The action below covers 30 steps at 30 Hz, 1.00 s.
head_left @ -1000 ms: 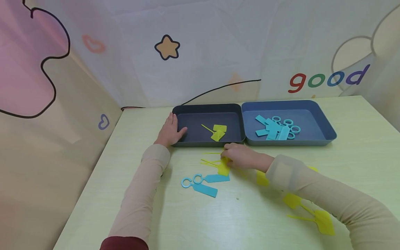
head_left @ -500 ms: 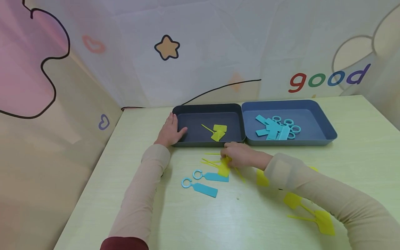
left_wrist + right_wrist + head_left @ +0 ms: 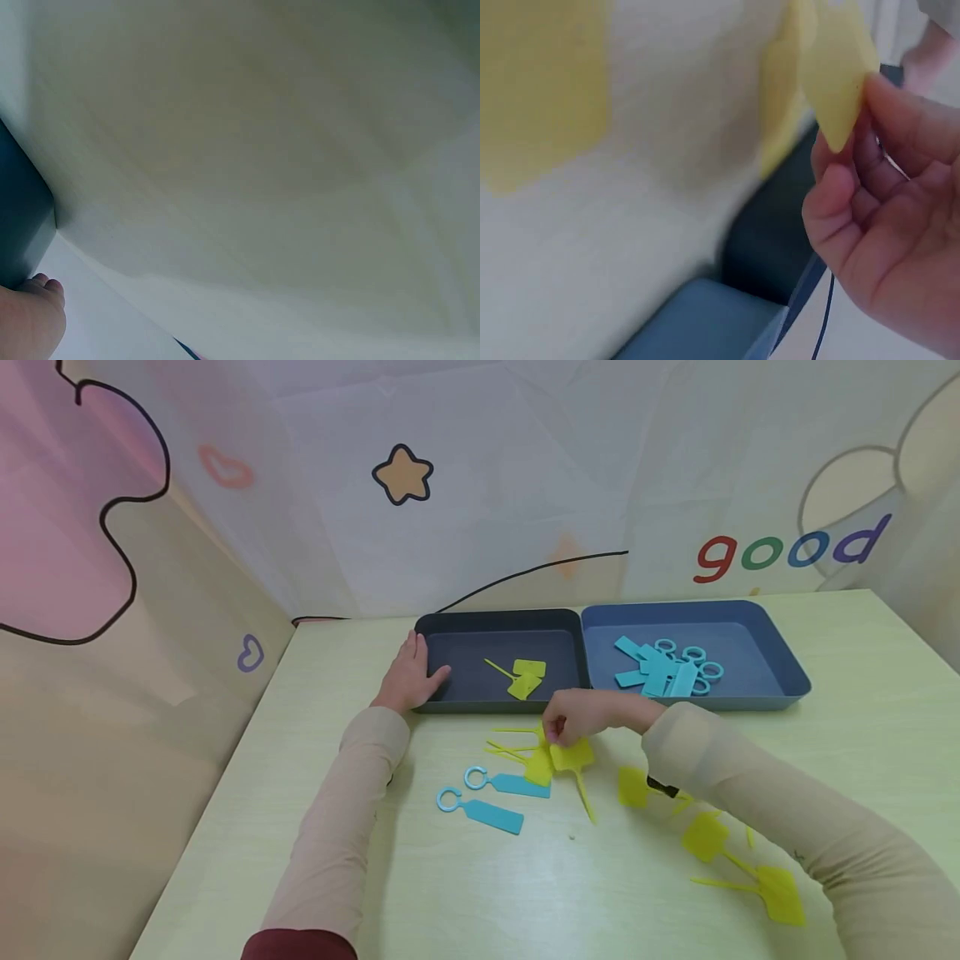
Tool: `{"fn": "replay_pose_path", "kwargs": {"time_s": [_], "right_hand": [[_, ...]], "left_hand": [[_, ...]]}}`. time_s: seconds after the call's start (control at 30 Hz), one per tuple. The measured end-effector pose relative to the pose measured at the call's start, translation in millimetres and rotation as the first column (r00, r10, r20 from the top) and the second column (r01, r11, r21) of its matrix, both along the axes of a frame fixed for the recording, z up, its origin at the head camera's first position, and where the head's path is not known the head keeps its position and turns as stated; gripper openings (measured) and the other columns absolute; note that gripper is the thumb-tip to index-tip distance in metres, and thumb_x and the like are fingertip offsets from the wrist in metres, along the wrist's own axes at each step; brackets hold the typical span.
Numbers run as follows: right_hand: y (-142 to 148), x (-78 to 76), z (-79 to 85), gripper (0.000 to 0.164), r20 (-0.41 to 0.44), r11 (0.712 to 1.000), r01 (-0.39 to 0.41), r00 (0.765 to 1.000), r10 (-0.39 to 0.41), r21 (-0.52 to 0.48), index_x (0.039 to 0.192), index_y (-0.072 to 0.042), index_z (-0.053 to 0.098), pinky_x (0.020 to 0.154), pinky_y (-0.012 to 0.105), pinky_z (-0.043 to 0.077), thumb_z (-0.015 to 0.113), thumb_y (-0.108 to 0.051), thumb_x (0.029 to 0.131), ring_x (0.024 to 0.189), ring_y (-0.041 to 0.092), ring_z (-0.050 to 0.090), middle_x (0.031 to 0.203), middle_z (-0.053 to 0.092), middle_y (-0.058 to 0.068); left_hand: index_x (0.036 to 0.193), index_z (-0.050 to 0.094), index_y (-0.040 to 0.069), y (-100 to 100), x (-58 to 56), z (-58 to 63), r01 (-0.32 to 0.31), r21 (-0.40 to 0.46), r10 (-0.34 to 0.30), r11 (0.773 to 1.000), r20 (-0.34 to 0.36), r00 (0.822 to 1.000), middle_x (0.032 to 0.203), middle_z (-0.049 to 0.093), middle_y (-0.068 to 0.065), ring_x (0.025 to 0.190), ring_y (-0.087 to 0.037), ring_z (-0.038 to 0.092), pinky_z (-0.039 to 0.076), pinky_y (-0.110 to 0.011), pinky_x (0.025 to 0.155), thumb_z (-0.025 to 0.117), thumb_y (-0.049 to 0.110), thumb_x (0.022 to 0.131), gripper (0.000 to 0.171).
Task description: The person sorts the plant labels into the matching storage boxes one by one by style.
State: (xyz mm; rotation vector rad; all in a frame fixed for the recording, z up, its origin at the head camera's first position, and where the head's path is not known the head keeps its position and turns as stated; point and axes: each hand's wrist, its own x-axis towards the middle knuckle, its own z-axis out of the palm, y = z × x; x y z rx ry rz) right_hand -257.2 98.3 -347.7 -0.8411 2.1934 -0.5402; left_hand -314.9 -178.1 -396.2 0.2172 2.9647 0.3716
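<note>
My right hand (image 3: 581, 714) pinches a yellow tag (image 3: 573, 755) by its flat square head, and its thin tail points toward the front of the table. In the right wrist view, the thumb and fingers press on the edge of the yellow tag (image 3: 836, 82). Beside that hand, several yellow tags (image 3: 537, 768) lie overlapping in front of the dark tray (image 3: 480, 706). Along the left end of this tray rests my left hand (image 3: 407, 675), fingers straight and thumb over the rim. Two blue ring tags (image 3: 495, 816) lie just nearer the front.
Right of the dark tray stands a blue tray (image 3: 750, 647) with several blue ring tags (image 3: 660, 672) in it. Inside the dark tray are a few yellow tags (image 3: 525, 685). More yellow tags (image 3: 780, 893) are scattered under and near the right forearm.
My right hand has lifted slightly and shifted right, drawing one yellow tag away from the pile so its head now shows. The left hand has stayed at the tray.
</note>
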Motion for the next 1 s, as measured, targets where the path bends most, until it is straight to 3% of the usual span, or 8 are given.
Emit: {"fn": "replay_pose_path", "kwargs": {"time_s": [0.1, 0.23, 0.37, 0.43, 0.6, 0.73, 0.93, 1.0], "right_hand": [[0.5, -6.1, 10.6, 0.007, 0.095, 0.997, 0.048, 0.995, -0.042, -0.059, 0.079, -0.004, 0.058, 0.056, 0.023, 0.037, 0.053, 0.000, 0.082, 0.058, 0.013, 0.040, 0.066, 0.046, -0.001], [-1.0, -16.7, 20.7, 0.003, 0.200, 0.963, 0.206, 0.965, -0.171, -0.173, 0.086, -0.001, 0.056, 0.059, 0.025, 0.040, 0.054, -0.003, 0.085, 0.060, 0.015, 0.043, 0.070, 0.049, 0.002], [-2.4, -28.9, 21.5, 0.005, 0.299, 0.878, 0.369, 0.912, -0.280, -0.304, 0.090, -0.001, 0.053, 0.064, 0.029, 0.044, 0.053, -0.005, 0.087, 0.065, 0.017, 0.046, 0.077, 0.053, 0.004], [-3.5, -34.2, 19.5, 0.007, 0.349, 0.821, 0.440, 0.882, -0.318, -0.364, 0.091, -0.001, 0.051, 0.065, 0.029, 0.045, 0.051, -0.007, 0.088, 0.066, 0.018, 0.047, 0.079, 0.052, 0.005], [-9.0, -45.4, 10.3, 0.004, 0.461, 0.637, 0.625, 0.774, -0.434, -0.451, 0.093, -0.002, 0.047, 0.062, 0.025, 0.046, 0.048, -0.005, 0.090, 0.063, 0.017, 0.046, 0.077, 0.049, 0.005], [-15.1, -53.5, -3.1, 0.005, 0.475, 0.529, 0.723, 0.690, -0.546, -0.443, 0.095, -0.002, 0.046, 0.062, 0.023, 0.047, 0.047, -0.004, 0.090, 0.060, 0.015, 0.047, 0.078, 0.048, 0.005], [-26.1, -63.4, -26.1, 0.011, 0.468, 0.375, 0.871, 0.488, -0.737, -0.317, 0.098, -0.002, 0.046, 0.058, 0.021, 0.049, 0.049, -0.003, 0.088, 0.054, 0.013, 0.049, 0.083, 0.046, 0.008], [-28.4, -65.3, -31.7, 0.016, 0.469, 0.335, 0.901, 0.430, -0.771, -0.276, 0.103, 0.000, 0.046, 0.055, 0.020, 0.048, 0.049, -0.002, 0.087, 0.052, 0.012, 0.048, 0.085, 0.046, 0.008]], "left_hand": [[0.140, -0.003, -0.003, 0.0, 1.1, 1.1, 0.002, 0.005, -0.002, 1.000, -0.001, 1.000, 0.148, -0.007, -0.017, 0.137, -0.029, 0.000, 0.008, -0.038, 0.112, 0.031, 0.049, 0.091, 0.079], [0.140, -0.003, -0.003, -0.6, 0.8, 0.8, 0.003, 0.005, -0.003, 1.000, 0.000, 1.000, 0.148, -0.008, -0.017, 0.137, -0.029, -0.001, 0.008, -0.037, 0.112, 0.031, 0.049, 0.091, 0.080], [0.140, -0.003, -0.003, -1.2, -1.6, -1.8, -0.001, 0.003, 0.001, 1.000, 0.000, 1.000, 0.148, -0.008, -0.017, 0.137, -0.028, 0.000, 0.008, -0.037, 0.112, 0.031, 0.050, 0.091, 0.080], [0.141, -0.003, -0.002, -1.5, -2.8, -3.3, -0.001, 0.003, 0.001, 1.000, -0.003, 1.000, 0.148, -0.007, -0.016, 0.137, -0.028, -0.001, 0.008, -0.037, 0.112, 0.032, 0.050, 0.091, 0.080], [0.141, -0.002, -0.002, -2.3, -5.3, -6.6, 0.007, 0.010, -0.007, 1.000, -0.018, 1.000, 0.148, -0.007, -0.017, 0.137, -0.028, -0.001, 0.008, -0.037, 0.112, 0.031, 0.051, 0.091, 0.080], [0.141, -0.002, -0.002, -2.9, -6.0, -7.6, 0.008, 0.016, -0.007, 1.000, -0.021, 1.000, 0.148, -0.007, -0.017, 0.137, -0.028, -0.001, 0.008, -0.037, 0.112, 0.031, 0.052, 0.091, 0.081], [0.141, -0.002, -0.002, -3.1, -5.2, -6.9, 0.001, 0.020, -0.001, 1.000, -0.013, 1.000, 0.148, -0.007, -0.017, 0.137, -0.027, -0.001, 0.008, -0.037, 0.112, 0.031, 0.052, 0.091, 0.081], [0.141, -0.003, -0.002, -3.2, -4.8, -6.7, -0.004, 0.017, 0.004, 1.000, -0.009, 1.000, 0.148, -0.007, -0.016, 0.138, -0.027, -0.002, 0.008, -0.037, 0.112, 0.030, 0.052, 0.091, 0.081]]}}
